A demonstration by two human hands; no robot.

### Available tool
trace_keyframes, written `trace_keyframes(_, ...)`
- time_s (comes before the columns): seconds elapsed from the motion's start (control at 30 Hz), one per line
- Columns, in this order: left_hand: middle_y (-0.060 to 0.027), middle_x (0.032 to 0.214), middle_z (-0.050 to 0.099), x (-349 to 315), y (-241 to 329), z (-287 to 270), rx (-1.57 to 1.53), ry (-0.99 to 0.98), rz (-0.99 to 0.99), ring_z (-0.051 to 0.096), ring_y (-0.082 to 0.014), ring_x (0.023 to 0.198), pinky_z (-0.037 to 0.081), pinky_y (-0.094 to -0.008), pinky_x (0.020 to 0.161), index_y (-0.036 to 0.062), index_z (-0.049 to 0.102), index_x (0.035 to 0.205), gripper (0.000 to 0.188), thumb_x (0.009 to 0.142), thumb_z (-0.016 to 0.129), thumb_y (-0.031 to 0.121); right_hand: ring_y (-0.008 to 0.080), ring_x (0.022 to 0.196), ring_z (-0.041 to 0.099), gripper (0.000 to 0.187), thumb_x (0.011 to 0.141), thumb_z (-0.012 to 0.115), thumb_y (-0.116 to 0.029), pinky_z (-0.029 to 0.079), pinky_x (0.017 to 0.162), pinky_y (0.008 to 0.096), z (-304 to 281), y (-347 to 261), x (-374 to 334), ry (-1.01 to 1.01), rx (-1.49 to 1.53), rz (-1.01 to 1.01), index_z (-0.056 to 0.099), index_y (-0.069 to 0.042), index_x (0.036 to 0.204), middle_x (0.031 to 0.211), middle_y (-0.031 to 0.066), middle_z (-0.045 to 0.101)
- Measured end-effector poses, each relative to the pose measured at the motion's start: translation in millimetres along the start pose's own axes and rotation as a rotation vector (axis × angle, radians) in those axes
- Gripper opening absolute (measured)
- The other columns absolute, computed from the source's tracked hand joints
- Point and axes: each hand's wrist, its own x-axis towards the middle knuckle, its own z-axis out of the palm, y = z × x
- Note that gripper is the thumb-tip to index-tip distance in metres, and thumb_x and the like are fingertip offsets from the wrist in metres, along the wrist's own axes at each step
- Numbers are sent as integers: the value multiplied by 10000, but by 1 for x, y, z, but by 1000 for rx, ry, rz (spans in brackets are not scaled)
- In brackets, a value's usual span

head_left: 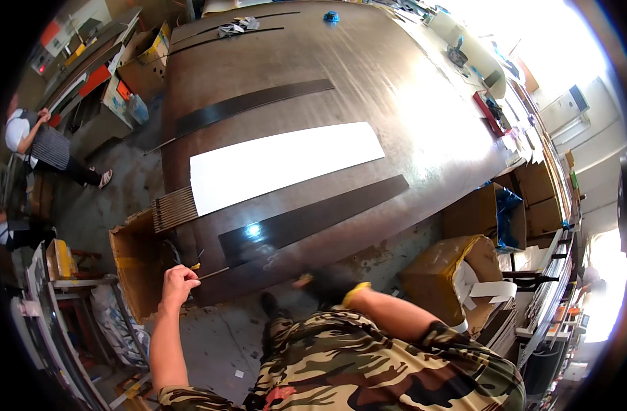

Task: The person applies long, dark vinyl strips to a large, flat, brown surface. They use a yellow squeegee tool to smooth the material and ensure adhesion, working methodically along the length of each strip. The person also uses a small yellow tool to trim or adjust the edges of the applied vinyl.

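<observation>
Brown, glossy tabletop point(395, 61); clock centred on its white panel point(286, 168), 12 pointing away from the wearer.

At 9, off the table: a standing co-worker point(43, 140). At 8: an open carton point(135, 274). Between 8 and 9: brown slats point(174, 209) beside the white panel's left end.

Between 7 and 8: left hand point(178, 284), fingertips pinched narrow on the end of a thin rod point(214, 272). Rod sits at the table's near-left corner, reaching the near dark strip point(313, 219) at 5; cannot tell whether they are joined.

At 11: far dark strip point(255, 106). Between 5 and 6: right hand point(324, 284), blurred, seemingly dark-gloved with a yellow cuff; finger state cannot be told. Just past 12: blue roll point(331, 16).

Risks, my judgement: a tug off-line could skew the near strip or bend so slim a rod; a loose pinch could drop its end towards the carton.

Count: white panel, one; broad dark strips, two; pinched rod, one; blue roll, one; slats, several, too tight to number.
</observation>
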Motion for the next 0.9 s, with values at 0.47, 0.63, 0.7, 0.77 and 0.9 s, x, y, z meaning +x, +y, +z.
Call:
trace_keyframes(0.47,-104,747,652,8,-2,4,0,-15,-19,643,-235,695,509,-351,652,-2,709,744,193,599,836,5,238,789,655,240,937,625,-286,491,759,387,-56,130,-48,295,340,196,697,-57,931,862,110,700)
trace_keyframes(0.63,-107,765,656,10,-4,5,32,-57,-107,647,-234,704,515,-353,662,0,711,747,206,591,844,22,376,973,669,289,901,665,-305,512,873,439,49,-37,10,-143,-104,-107,707,-81,1079,1002,206,711)
trace_keyframes(0.7,-105,759,655,7,-4,4,24,-48,-112,648,-230,702,517,-351,662,-1,710,739,203,589,844,19,353,950,683,284,904,669,-297,510,872,433,38,-43,14,-135,-24,-92,705,-72,1075,1003,198,714)
trace_keyframes(0.77,-106,740,646,4,2,1,31,-29,-94,648,-228,677,518,-340,640,-5,707,726,198,582,842,5,293,928,694,307,902,680,-288,507,868,412,-19,3,-3,-62,110,134,697,-38,1078,1004,188,718)
trace_keyframes(0.9,-103,735,642,6,3,2,-9,-43,-110,644,-225,668,515,-343,630,-17,704,731,198,588,840,-5,219,697,632,175,926,644,-220,505,635,387,-136,234,-66,434,-502,-25,674,-50,956,809,82,695)
